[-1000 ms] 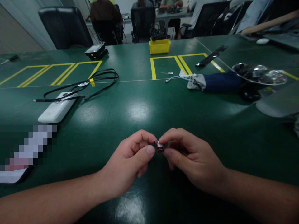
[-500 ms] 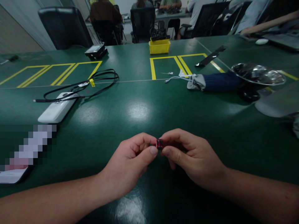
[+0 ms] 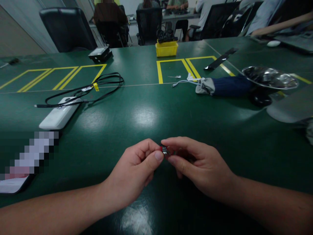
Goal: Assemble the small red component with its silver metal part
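Both my hands meet over the near middle of the green table (image 3: 146,117). My left hand (image 3: 133,171) pinches a tiny red and black part (image 3: 164,150) between thumb and forefinger. My right hand (image 3: 199,164) pinches the same part from the other side, its fingers curled. Most of the part is hidden by my fingertips, and only a small red and silver face shows.
A white power bank (image 3: 59,116) and a coiled black cable (image 3: 97,85) lie at the left. A blue-grey pouch (image 3: 225,86) and a shiny metal bowl (image 3: 270,78) sit at the right. A yellow bin (image 3: 167,48) stands far back. Other people sit at further tables.
The small part has turned between my fingertips, and less of its red face shows. My right forefinger has stretched over it. Both hands stay in nearly the same place.
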`<state>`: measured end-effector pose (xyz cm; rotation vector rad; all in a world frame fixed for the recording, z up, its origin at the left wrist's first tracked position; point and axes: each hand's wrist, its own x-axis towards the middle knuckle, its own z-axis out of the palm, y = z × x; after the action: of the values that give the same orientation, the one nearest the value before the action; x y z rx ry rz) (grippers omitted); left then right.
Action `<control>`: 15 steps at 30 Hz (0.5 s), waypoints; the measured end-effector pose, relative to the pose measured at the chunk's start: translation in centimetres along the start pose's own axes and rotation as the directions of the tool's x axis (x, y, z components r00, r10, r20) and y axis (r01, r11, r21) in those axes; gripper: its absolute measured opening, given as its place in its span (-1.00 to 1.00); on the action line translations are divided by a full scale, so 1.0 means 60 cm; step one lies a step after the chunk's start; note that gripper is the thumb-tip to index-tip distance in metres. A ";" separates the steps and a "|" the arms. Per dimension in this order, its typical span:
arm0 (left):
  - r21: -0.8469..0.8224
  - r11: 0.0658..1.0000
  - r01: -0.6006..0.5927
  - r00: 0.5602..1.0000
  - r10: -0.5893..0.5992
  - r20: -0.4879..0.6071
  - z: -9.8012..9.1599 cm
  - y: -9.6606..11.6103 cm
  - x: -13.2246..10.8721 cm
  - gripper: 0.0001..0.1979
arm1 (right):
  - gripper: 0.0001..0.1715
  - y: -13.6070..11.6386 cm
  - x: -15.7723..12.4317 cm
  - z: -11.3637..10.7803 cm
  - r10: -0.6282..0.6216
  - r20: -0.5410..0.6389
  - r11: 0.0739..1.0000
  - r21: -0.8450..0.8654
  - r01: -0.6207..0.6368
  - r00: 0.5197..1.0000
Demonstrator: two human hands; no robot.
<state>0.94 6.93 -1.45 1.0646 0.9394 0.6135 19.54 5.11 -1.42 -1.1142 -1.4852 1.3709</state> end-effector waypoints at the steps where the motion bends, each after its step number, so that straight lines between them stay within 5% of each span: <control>1: 0.003 1.000 0.000 1.000 0.000 0.006 0.000 0.000 0.000 -0.72 | -0.67 -0.001 0.001 -0.001 -0.001 0.000 1.000 -0.008 0.001 1.000; 15: 0.063 0.998 -0.005 0.999 0.002 0.042 -0.001 0.004 -0.001 -0.75 | -0.73 -0.009 0.000 -0.009 0.012 0.020 0.998 -0.061 -0.011 1.000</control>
<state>0.86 6.99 -1.23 1.1315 0.9252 0.5655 20.01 5.26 -0.81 -1.1514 -1.5464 1.3572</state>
